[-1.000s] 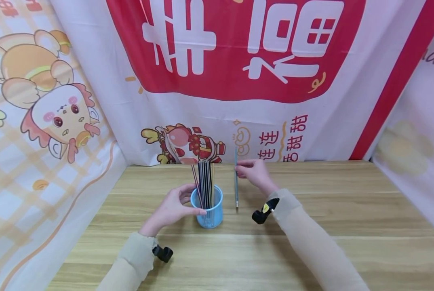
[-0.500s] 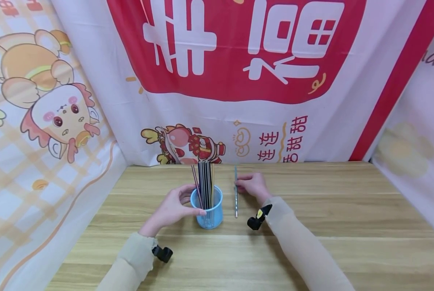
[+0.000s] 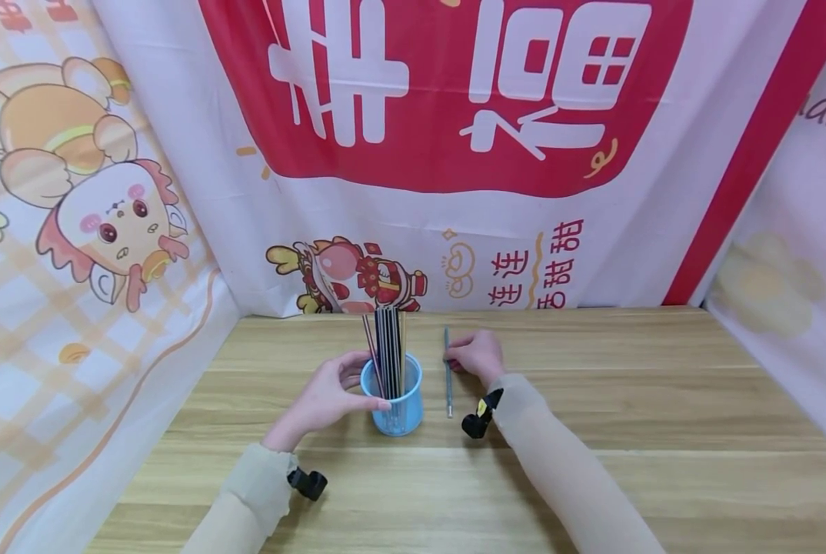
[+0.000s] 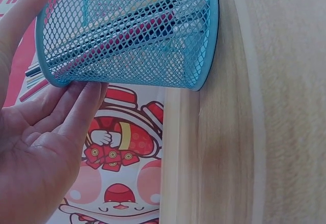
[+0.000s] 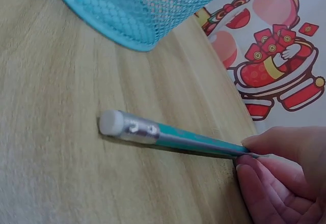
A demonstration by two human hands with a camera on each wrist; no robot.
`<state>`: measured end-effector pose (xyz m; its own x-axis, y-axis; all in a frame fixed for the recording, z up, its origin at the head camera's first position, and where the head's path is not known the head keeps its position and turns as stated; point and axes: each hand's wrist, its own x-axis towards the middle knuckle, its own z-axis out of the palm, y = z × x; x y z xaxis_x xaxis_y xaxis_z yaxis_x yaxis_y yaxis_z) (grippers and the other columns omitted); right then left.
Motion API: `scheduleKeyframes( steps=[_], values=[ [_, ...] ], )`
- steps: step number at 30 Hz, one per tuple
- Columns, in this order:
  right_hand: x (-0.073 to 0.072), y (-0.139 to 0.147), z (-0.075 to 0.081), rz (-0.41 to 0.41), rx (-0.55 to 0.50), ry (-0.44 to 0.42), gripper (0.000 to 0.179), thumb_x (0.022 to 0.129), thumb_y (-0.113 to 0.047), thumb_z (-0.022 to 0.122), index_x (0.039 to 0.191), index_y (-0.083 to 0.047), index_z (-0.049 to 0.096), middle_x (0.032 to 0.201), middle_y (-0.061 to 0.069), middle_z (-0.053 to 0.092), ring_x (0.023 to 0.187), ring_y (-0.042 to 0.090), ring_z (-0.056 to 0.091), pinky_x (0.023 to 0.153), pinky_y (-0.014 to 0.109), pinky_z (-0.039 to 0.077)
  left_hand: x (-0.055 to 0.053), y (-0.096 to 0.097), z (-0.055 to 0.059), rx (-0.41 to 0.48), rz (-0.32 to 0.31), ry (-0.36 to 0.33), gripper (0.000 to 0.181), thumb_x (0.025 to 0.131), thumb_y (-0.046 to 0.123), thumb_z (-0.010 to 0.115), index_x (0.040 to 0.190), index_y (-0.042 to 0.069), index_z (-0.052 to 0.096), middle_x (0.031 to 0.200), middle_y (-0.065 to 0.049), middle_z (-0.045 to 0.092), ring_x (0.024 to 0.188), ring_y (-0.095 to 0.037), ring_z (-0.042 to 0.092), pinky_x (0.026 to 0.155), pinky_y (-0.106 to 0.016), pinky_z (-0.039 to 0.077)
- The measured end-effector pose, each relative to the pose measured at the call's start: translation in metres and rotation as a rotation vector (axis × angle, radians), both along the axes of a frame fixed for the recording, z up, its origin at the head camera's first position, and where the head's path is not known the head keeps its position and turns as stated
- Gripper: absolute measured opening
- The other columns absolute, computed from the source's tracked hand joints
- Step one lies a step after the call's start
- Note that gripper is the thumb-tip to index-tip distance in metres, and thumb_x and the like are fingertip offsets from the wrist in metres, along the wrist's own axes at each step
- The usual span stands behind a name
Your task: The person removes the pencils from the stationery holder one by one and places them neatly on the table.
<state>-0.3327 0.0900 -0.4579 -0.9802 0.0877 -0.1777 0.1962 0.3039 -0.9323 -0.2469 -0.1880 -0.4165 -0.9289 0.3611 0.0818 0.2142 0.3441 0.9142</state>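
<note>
- While our left hand [image 3: 326, 396] curls round the blue wire-mesh pen cup [image 3: 393, 400] near the middle of the wooden worktop [image 3: 593, 431], our right hand [image 3: 477, 355] pinches a teal pencil with a white eraser [image 3: 447, 373].
- The pencil lies flat on the worktop just right of the cup, apart from it; we judge one pencil taken out.
- A bundle of thin coloured pencils [image 3: 388, 350] stands upright in the cup, left to handle.
- Printed red-and-white banners [image 3: 454, 115] line the far edge, well clear of both hands.
</note>
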Motion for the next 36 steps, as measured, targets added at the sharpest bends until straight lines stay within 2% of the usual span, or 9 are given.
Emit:
scheduleKeyframes(
  steps=[9,20,26,32,36],
  values=[
    [-0.003,-0.002,-0.003,-0.010,0.034,0.000,0.019,0.082,-0.003,0.082,0.100,0.000,0.078,0.078,0.008,0.073,0.065,0.016,0.070,0.060,0.025,0.061,0.000,0.000,-0.001,-0.007,-0.002,0.000,0.090,0.073,0.025,0.095,0.146,0.000,0.049,0.144,-0.017,0.055,0.129,-0.029,0.056,0.110,-0.039,0.045],
    [0.003,0.000,-0.001,0.001,-0.031,0.020,0.023,0.082,-0.002,0.082,0.103,0.003,0.076,0.083,0.012,0.074,0.069,0.017,0.070,0.063,0.026,0.062,-0.003,-0.001,-0.002,-0.002,-0.003,-0.001,0.090,0.073,0.024,0.095,0.146,-0.002,0.049,0.144,-0.018,0.055,0.128,-0.029,0.057,0.109,-0.037,0.046],
    [0.007,0.001,0.001,0.005,-0.077,0.023,0.030,0.085,-0.006,0.081,0.112,0.003,0.072,0.091,0.013,0.074,0.078,0.022,0.072,0.071,0.029,0.063,-0.002,-0.001,-0.003,0.003,-0.003,-0.007,0.091,0.072,0.024,0.095,0.146,-0.002,0.049,0.144,-0.018,0.055,0.128,-0.029,0.057,0.109,-0.037,0.046],
    [0.010,0.004,0.015,0.008,-0.097,0.030,0.041,0.087,-0.022,0.082,0.123,-0.005,0.071,0.105,0.011,0.072,0.096,0.029,0.071,0.087,0.038,0.060,-0.003,-0.001,-0.003,-0.001,0.001,0.008,0.088,0.073,0.024,0.095,0.145,-0.001,0.050,0.142,-0.017,0.056,0.127,-0.029,0.057,0.109,-0.037,0.046],
    [0.015,0.003,0.033,0.044,-0.136,0.102,0.039,0.089,-0.024,0.081,0.122,-0.007,0.072,0.112,0.011,0.072,0.103,0.029,0.070,0.091,0.038,0.059,-0.003,-0.001,-0.003,0.001,-0.003,0.013,0.087,0.074,0.023,0.095,0.144,0.000,0.051,0.142,-0.016,0.056,0.128,-0.028,0.057,0.109,-0.037,0.046]
  ],
)
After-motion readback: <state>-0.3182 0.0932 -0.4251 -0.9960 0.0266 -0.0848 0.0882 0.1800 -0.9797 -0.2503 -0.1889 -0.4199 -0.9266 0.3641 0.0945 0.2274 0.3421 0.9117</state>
